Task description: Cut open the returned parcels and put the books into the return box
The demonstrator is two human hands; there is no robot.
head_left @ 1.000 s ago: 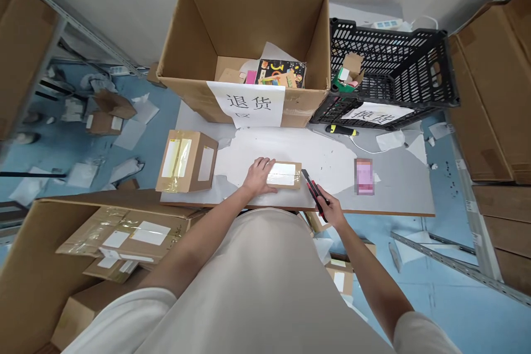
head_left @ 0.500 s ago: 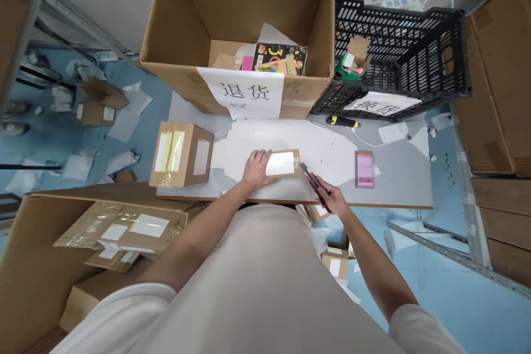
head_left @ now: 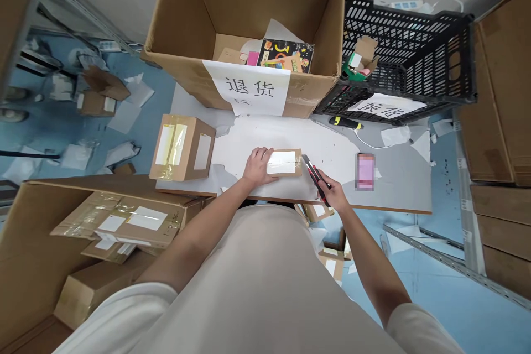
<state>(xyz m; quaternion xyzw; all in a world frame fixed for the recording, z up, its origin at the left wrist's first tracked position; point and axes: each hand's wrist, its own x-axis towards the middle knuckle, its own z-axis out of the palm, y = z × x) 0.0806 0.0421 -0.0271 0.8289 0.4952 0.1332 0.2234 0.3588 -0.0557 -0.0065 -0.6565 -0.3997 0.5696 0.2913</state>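
Note:
A small cardboard box (head_left: 284, 171) with a white label and clear tape at its right end lies near the front edge of the table. My left hand (head_left: 258, 167) is closed on the box's left end, fingers over its top. My right hand (head_left: 333, 194) grips a black and red utility knife (head_left: 317, 177). The blade points up and left, just right of the box's taped end and slightly apart from it.
A large open carton (head_left: 182, 66) holding books stands behind, beside a black plastic crate (head_left: 415, 88). A taped box (head_left: 188, 149) sits at left, a pink phone-like object (head_left: 365, 171) at right. Another open carton (head_left: 33, 221) full of parcels is below left.
The knife's tip has moved slightly right, away from the small box's end. My left hand still holds the box. The whole view has shifted a little.

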